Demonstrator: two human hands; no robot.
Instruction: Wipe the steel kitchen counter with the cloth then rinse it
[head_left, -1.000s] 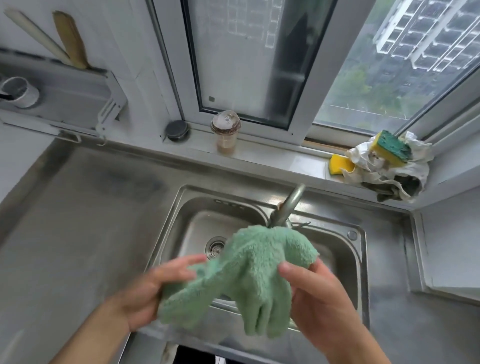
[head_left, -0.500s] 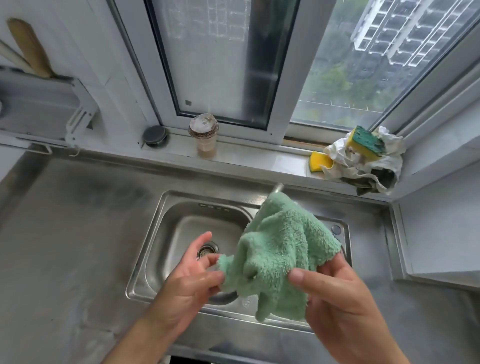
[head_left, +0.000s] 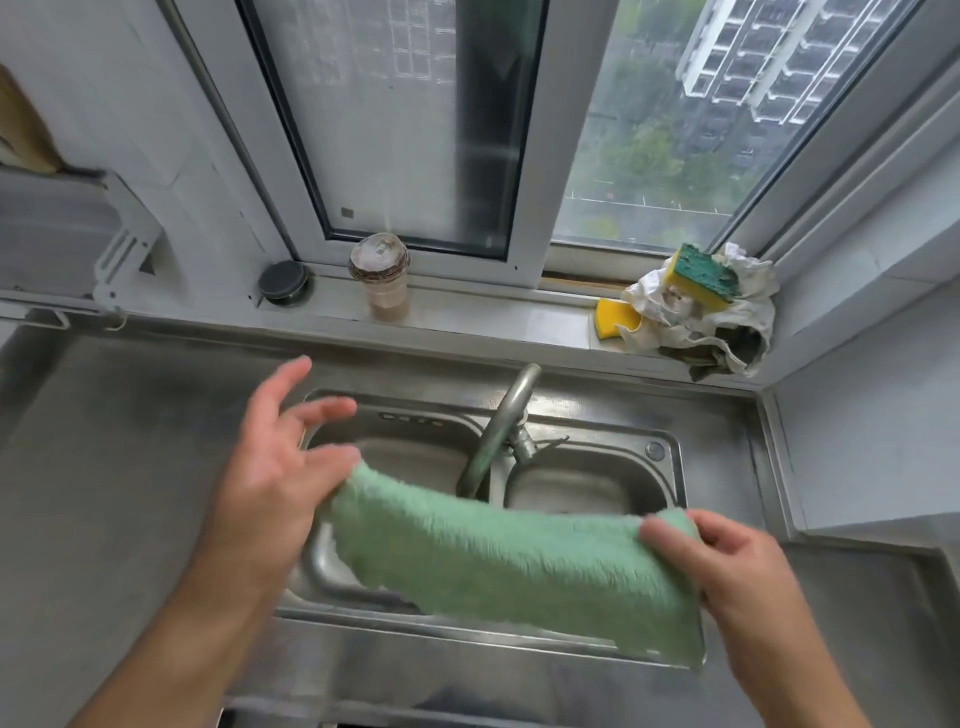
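A fluffy green cloth (head_left: 509, 561) is stretched out sideways above the double steel sink (head_left: 467, 631). My left hand (head_left: 270, 478) holds its left corner with the lower fingers, while the upper fingers are spread out straight. My right hand (head_left: 743, 571) grips the right end, thumb on top. The steel counter (head_left: 104, 493) runs to the left of the sink and continues on the right. The curved faucet (head_left: 498, 431) stands behind the cloth between the two basins; no water is visible.
On the window sill stand a lidded plastic cup (head_left: 382, 278), a round black object (head_left: 284, 280), and a yellow-green sponge (head_left: 704, 278) on a crumpled white rag (head_left: 727, 332). A wall rack (head_left: 67, 234) hangs at the far left.
The bunched cloth has been pulled out flat between my hands. My left hand moved left and up, its fingers spreading. The view shifted right and down.
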